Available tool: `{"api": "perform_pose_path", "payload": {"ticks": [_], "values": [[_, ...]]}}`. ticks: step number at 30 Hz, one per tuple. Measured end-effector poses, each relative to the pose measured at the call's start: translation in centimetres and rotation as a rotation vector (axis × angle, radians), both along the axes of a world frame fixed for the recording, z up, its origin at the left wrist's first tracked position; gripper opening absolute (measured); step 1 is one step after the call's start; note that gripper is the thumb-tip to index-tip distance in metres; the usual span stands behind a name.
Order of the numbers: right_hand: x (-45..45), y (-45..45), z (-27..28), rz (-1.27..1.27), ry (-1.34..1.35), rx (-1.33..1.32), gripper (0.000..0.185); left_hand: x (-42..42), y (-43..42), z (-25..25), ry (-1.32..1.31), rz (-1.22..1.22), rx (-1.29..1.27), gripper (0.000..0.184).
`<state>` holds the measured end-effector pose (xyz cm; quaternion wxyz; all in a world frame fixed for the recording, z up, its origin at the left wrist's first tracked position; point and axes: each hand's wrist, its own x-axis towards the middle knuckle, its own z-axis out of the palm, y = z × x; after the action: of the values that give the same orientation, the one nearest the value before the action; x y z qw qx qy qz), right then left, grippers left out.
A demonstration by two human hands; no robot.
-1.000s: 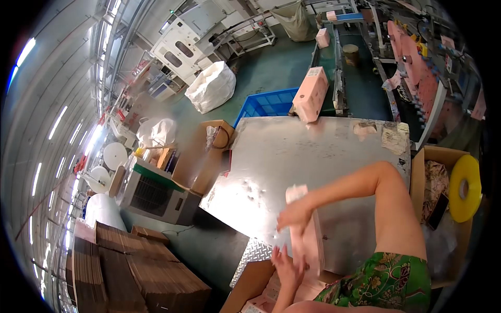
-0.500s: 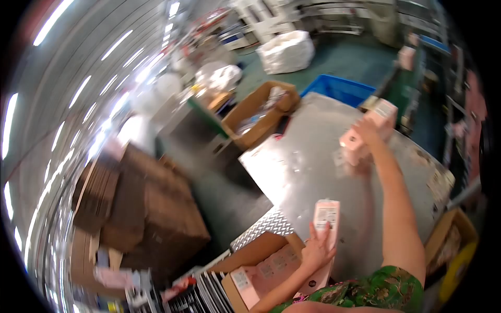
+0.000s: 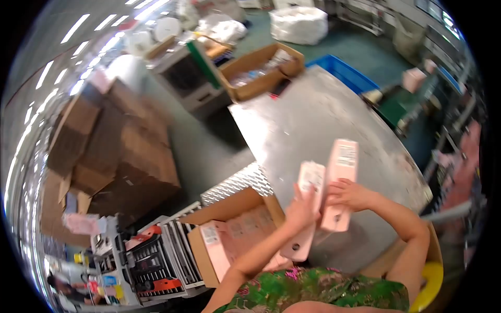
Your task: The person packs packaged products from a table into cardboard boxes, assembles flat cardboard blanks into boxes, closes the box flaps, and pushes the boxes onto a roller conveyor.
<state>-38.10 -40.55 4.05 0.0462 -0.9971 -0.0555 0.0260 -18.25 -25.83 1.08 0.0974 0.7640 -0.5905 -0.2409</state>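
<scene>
Lower middle: open carton (image 3: pixel 249 200), pink packs (image 3: pixel 244 229) inside. Just right of centre, my left hand (image 3: pixel 302 209) lies on the left pack (image 3: pixel 299 245), fingers slightly spread; can't tell if they grip. Beside it, my right hand (image 3: pixel 348 196) curls partly closed, holding the right pack (image 3: pixel 343 160). I'd keep pressure even, packs parallel over the metal table (image 3: pixel 334 112), corners unsqueezed.

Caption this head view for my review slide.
Left hand and right hand each grasping a pink pack at the metal table, open carton alongside.
</scene>
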Motion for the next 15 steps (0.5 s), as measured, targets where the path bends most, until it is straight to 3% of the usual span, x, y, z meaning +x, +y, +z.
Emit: {"api": "perform_pose_path", "payload": {"ticks": [3,6,8,9,11,15], "values": [[-3.3,3.5,-0.2,-0.314,-0.116,0.159,0.076,0.1,0.8,2.3,0.065,-0.051,0.079,0.103],[-8.1,3.3,-6.0,-1.018,-0.387,0.540,0.078,3.4,1.5,-3.9,0.441,0.149,-0.154,0.101],[-7.7,4.0,-7.3,-1.453,-0.219,1.239,0.079,4.4,0.5,-6.1,0.971,0.331,0.096,0.097],[-6.7,4.3,-7.8,-1.635,-0.117,1.600,0.080,4.5,0.4,-7.5,1.114,0.349,0.142,0.094],[-3.9,7.0,-10.8,-1.457,-0.140,1.703,0.079,3.8,0.4,-10.6,1.276,0.319,0.161,0.088],[-1.2,10.3,-10.2,-1.199,-0.384,1.654,0.086,3.2,3.5,-9.3,1.504,0.384,0.062,0.069]]}}
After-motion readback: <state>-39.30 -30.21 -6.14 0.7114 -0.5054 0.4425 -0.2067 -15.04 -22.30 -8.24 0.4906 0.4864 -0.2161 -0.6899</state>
